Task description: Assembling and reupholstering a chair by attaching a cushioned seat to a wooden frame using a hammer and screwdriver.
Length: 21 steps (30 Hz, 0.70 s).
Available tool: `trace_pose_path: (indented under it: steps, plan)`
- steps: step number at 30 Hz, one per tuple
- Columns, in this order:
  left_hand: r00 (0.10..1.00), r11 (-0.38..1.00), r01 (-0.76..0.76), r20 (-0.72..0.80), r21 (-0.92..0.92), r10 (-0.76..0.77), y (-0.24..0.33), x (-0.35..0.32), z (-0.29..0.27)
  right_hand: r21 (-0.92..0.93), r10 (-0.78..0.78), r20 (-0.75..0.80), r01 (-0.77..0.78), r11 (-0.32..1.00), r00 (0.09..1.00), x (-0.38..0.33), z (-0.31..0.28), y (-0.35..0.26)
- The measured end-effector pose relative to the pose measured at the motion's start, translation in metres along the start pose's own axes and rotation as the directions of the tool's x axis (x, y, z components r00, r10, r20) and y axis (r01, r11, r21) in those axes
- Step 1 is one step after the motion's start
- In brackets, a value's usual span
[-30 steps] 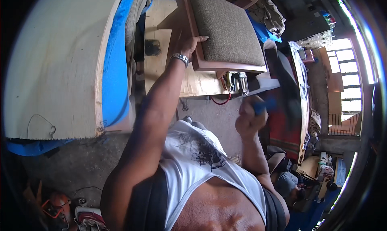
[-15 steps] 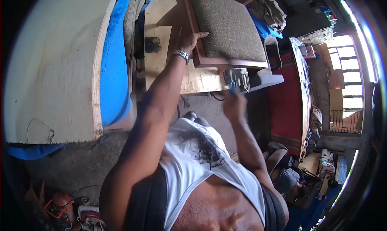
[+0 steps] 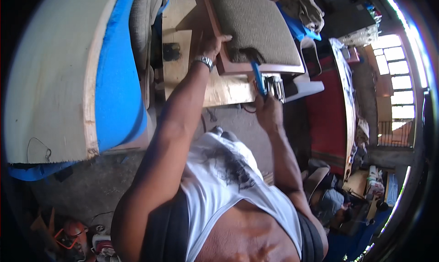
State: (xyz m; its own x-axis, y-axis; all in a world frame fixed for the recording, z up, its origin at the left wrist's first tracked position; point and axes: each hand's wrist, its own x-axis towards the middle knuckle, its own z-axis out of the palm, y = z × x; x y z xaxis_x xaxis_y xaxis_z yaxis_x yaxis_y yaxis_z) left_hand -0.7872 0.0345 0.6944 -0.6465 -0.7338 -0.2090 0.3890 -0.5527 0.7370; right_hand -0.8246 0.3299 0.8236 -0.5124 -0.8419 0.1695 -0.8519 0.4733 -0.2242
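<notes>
A chair-like piece with a grey-brown upholstered pad [image 3: 254, 22] in a wooden frame [image 3: 233, 70] rests tilted on a plywood-topped bench [image 3: 228, 92]. My left hand [image 3: 212, 47] grips the frame's left side, thumb over the pad's edge; its other fingers are mostly hidden behind the wood. In my right hand [image 3: 270, 109] is a hammer [image 3: 257, 74] with a blue handle and a dark head. The head is at the pad's near edge, by the frame rail; whether it touches cannot be made out. A shiny metal tool [image 3: 275, 86] lies on the bench just beyond my right hand.
A large plywood panel [image 3: 50, 74] with blue foam [image 3: 119, 88] fills the left side. To the right stand a white plastic chair part [image 3: 306, 90] and a dark red surface [image 3: 327, 111]. Orange equipment [image 3: 73, 234] sits on the floor at lower left.
The hammer, blurred before, now shows clearly, its head over the pad's near edge. My right hand has risen slightly. My left hand keeps its hold on the frame.
</notes>
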Motion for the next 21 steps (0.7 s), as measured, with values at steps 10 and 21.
trace_pose_path:
  steps: [10, 21]
  plan:
    - [0.979, 0.977, -0.202, 0.001, 0.063, 0.202, 0.155, -0.193, -0.067, 0.554, -0.170, -0.455, 0.428, 0.714, 0.874, -0.146, -0.128, -0.235]
    - [0.972, 0.996, 0.083, 0.215, 0.046, -0.090, 0.263, -0.263, -0.103, 0.545, 0.138, 0.078, -0.158, 0.823, 0.987, -0.243, -0.130, -0.237]
